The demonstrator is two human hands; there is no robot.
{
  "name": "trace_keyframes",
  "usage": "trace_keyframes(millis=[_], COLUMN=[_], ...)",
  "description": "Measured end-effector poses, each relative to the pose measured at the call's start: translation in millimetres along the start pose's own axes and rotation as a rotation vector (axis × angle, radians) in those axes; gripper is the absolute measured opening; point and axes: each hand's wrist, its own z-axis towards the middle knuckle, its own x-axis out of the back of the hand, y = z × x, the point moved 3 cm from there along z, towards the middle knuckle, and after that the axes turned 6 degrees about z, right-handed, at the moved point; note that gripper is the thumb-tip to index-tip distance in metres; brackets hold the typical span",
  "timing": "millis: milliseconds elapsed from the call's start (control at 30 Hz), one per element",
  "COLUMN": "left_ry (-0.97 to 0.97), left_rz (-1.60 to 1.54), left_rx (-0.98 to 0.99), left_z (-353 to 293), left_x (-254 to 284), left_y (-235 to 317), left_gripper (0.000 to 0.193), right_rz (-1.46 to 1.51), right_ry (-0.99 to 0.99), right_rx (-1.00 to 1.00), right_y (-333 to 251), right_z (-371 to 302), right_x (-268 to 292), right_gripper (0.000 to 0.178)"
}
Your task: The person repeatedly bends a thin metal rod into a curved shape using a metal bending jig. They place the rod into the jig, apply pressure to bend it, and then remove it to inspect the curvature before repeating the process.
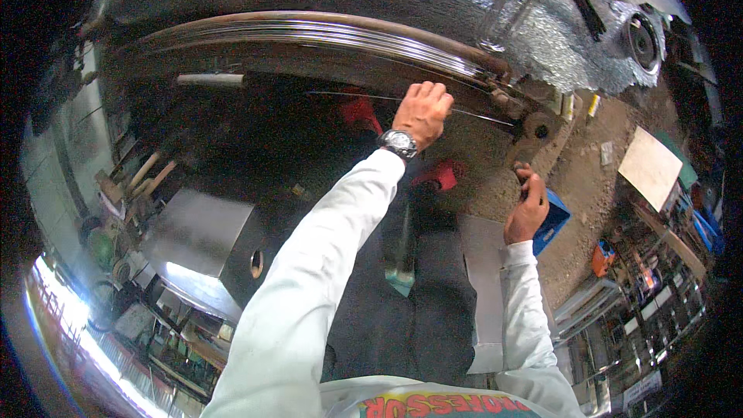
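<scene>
My left hand [422, 116], with a watch on its wrist, is closed around a thin metal rod [484, 117]. The rod sticks out on both sides of the fist, and its right end comes near a round metal piece with a hole [539, 130]. Lower and to the right, my right hand [528, 207] has its fingers curled. Something small and dark shows at its fingertips, too unclear to name. Just beyond my left hand runs a long machine with shiny metal bars or rollers [325, 33].
A grey metal sheet box [205, 236] stands at left. Red pieces [439, 176] lie below my left hand. A blue crate [552, 222] is beside my right wrist. A pale board [650, 168] and an orange container [603, 258] are at right. Crumpled silvery sheeting [561, 50] covers the far side.
</scene>
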Motion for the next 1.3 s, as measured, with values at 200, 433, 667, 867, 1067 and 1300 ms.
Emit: trace_keyframes(millis=[200,433,667,867,1067,1300], left_ry=[0.152,0.049,0.079,0.094,0.110,0.037], left_rz=[0.114,0.076,-0.017,-0.081,-0.091,-0.030], left_rx=[-0.156,-0.162,-0.181,-0.114,-0.154,-0.120], left_z=[10,27,29,30,38,36], left_x=[12,4,1,7,4,19], left_y=[-8,-20,-24,-22,-21,-25], left_gripper=[0.016,0.018,0.023,0.020,0.023,0.024], right_rz=[0.018,-0.022,0.037,-0.130,0.033,-0.029], right_ry=[0.019,0.067,0.114,0.165,0.231,-0.036], right_rx=[-0.026,-0.035,-0.066,-0.060,-0.045,-0.022], right_y=[1,-5,-3,2,7,-6], right_z=[-2,-6,-11,-16,-12,-10], right_x=[-7,-18,-24,-28,-35,-33], right_gripper=[0.027,0.025,0.016,0.027,0.022,0.021])
